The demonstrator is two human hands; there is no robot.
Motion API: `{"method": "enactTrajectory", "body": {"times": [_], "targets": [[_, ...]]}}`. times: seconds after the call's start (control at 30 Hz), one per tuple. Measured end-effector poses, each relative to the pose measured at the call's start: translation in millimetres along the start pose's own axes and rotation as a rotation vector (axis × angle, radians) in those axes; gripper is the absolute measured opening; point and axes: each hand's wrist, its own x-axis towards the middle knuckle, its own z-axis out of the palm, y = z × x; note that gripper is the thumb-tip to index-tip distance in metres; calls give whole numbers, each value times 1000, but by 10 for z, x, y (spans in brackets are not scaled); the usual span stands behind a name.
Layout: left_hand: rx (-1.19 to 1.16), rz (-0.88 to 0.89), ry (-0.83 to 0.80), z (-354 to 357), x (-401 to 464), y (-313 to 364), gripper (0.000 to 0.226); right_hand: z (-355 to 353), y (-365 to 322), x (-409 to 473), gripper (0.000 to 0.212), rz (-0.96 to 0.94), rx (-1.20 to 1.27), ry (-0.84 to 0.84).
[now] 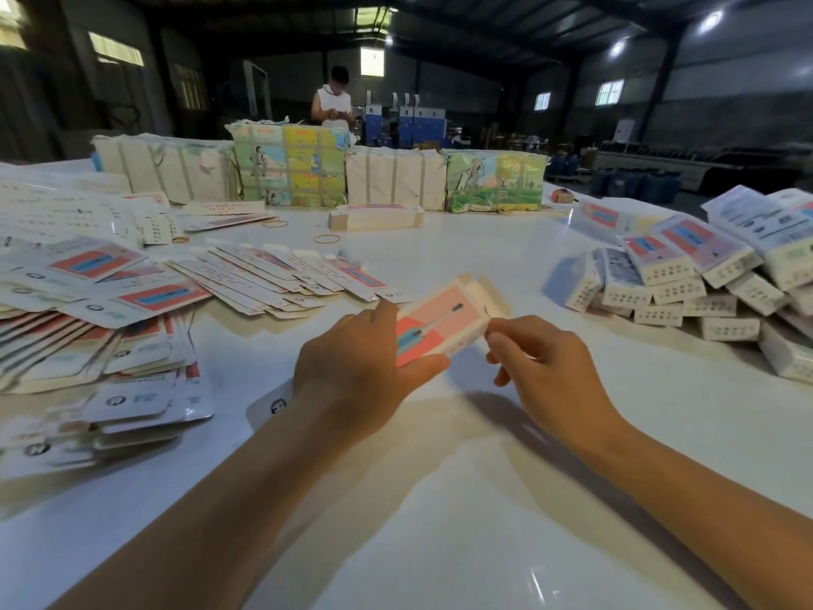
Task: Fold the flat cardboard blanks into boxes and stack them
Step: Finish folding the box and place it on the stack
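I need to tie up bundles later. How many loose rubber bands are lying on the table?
3: one near the table's middle, one further back left, and one at the edge of the flat blanks on the left. More may be hidden under the piles.

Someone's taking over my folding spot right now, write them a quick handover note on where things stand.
Left hand grips the half-formed box above the white table; its far end flaps are open.
Right hand pinches the box's near right corner.
Flat blanks lie spread on the left; a small bundle sits farther back.
Done: a pile of folded boxes on the right.
Left: close this box, add it to the pile, then fold the remaining blanks.
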Motion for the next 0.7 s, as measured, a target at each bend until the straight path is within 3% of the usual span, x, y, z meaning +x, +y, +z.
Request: {"method": "enactTrajectory", "body": {"times": [0.33,0.5,0.63,0.7], "targets": [[32,72,79,-5,-72,113,62,-111,-66,6,14,-139,-198,85],[84,155,168,27,-89,127,63,-113,-58,31,13,-63,1,83],[118,268,191,-1,-103,148,56,-115,28,68,55,67,55,-15],[160,314,236,-1,-112,159,54,-95,67,77,48,88,8,-55]]}}
